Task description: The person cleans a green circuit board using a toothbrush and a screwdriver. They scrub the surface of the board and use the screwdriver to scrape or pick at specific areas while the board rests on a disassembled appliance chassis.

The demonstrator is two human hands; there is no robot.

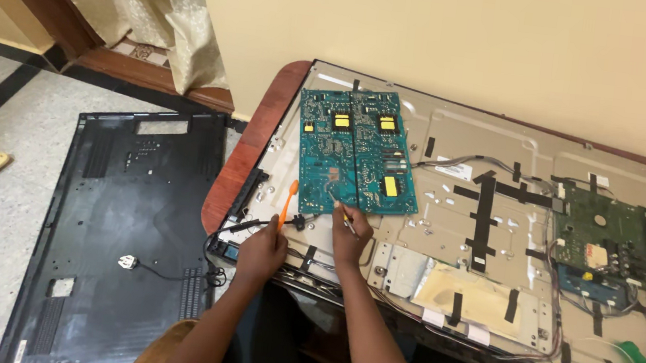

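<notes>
On the opened back of a flat television panel, laid across a brown table, a teal circuit board is seen, its long axis running away from the person. An orange-handled tool is gripped in the closed left hand and stands nearly upright, tip pointing away (just beside the board's near edge). A thin metal tool is pinched in the right hand's curled fingers, its tip touching the board.

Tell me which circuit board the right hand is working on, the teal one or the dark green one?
The teal board, at the panel's left end; the right hand touches its lower edge with a thin tool. The dark green board lies far right, untouched.
</notes>
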